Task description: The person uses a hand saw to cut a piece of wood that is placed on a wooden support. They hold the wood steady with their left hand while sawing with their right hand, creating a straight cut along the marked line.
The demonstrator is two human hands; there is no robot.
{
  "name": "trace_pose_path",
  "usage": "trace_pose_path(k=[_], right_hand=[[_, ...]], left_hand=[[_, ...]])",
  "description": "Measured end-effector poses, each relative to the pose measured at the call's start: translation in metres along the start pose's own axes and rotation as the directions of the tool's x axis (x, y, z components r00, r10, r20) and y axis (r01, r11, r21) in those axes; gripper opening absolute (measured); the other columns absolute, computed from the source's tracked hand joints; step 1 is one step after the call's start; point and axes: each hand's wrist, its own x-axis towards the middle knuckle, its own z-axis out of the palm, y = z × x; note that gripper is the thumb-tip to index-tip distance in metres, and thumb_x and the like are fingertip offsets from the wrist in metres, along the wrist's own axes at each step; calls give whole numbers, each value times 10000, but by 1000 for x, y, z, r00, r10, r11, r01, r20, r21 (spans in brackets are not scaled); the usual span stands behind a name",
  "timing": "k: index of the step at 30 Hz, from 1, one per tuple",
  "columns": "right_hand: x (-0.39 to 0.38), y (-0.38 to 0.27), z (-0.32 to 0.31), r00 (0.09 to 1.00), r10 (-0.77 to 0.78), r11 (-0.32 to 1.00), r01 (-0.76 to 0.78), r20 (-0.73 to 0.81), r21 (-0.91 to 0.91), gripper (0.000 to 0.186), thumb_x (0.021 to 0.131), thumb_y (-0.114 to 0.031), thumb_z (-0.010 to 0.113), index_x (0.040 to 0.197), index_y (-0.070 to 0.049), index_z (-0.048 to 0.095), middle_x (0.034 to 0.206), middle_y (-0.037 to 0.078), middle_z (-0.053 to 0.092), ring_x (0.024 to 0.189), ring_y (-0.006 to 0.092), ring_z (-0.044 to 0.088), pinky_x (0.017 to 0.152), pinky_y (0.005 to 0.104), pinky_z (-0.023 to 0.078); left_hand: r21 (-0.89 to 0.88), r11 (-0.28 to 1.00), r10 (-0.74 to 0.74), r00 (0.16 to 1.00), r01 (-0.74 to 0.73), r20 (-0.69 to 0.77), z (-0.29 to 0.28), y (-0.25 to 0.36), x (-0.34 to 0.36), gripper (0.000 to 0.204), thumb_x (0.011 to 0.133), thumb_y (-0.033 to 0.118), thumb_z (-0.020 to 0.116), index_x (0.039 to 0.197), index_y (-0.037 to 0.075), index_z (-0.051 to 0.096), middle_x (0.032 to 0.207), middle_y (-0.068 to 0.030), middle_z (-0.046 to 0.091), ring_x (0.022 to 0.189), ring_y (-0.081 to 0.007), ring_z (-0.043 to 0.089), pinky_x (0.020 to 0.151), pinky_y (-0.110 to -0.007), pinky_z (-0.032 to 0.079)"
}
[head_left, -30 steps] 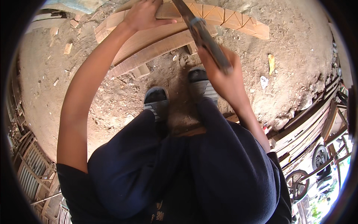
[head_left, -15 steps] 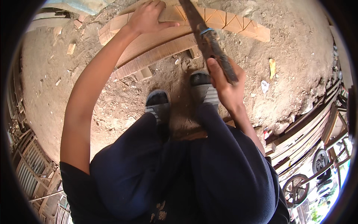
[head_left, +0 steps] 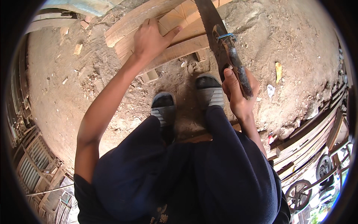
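Observation:
A hand saw [head_left: 212,28] with a toothed dark blade and a worn dark handle, bound with a blue tie, points up and away from me. My right hand [head_left: 240,93] is closed round its handle. Beyond my feet, my left hand [head_left: 149,41] grips the near left end of a light wooden piece [head_left: 175,19] scored with slanting lines, its thumb along the near edge. That piece lies on several wider boards [head_left: 126,28]. The saw blade passes over or beside its right part; whether they touch I cannot tell. The piece's far end runs out of view.
Small wood blocks [head_left: 150,76] prop the boards above the dirt floor [head_left: 298,56]. My sandalled feet [head_left: 209,91] are close to the stack. Stacked planks [head_left: 309,140] and wheels [head_left: 298,196] are at the right; wooden frames [head_left: 37,156] stand at the lower left.
The scored piece has swung, its right end now reaching up out of view. My left hand has moved nearer and right with it. The saw has shifted right and nearer; the view has shifted slightly.

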Motion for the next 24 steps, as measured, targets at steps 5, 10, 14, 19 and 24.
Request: trace_pose_path(k=[5,10,14,19,24], right_hand=[[-2,-2,5,998,27,1000,-27,55,-1,251,924,-218,666,842,15,619,636,12,560,583,64,491,513,248,379],[0,1,10,996,43,998,-38,83,-56,274,925,-240,664,822,2,588,594,-6,524,512,59,461,463,229,336],[1,-1,9,996,72,996,-69,59,-55,245,921,-204,669,808,11,632,636,14,564,608,64,495,530,264,394],[1,3,8,995,93,993,-89,44,-73,246,922,-207,666,818,14,633,643,13,555,606,66,480,528,268,386],[1,4,9,999,26,998,-24,32,-62,265,919,-220,666,816,14,600,615,10,539,536,69,475,484,245,362]], left_hand=[[-4,1000,-25,1000,25,-9,12,0,-8,818,763,674,665,953,-118,603,934,-278,641,840,-394,657,710,-456,543],[-92,990,-102,994,106,41,22,7,-12,848,785,677,637,1033,-132,589,989,-283,636,971,-395,633,827,-461,518],[-432,836,-167,907,338,387,-2,-4,-1,843,841,682,558,1119,-113,594,1033,-272,651,1022,-353,638,855,-428,502],[-441,839,-105,891,318,442,8,-18,13,759,894,672,475,1096,-36,660,943,-225,691,948,-351,672,863,-412,492],[-370,881,-136,907,295,399,15,-17,14,754,906,671,451,1013,-36,689,832,-236,685,896,-379,671,839,-427,486]])
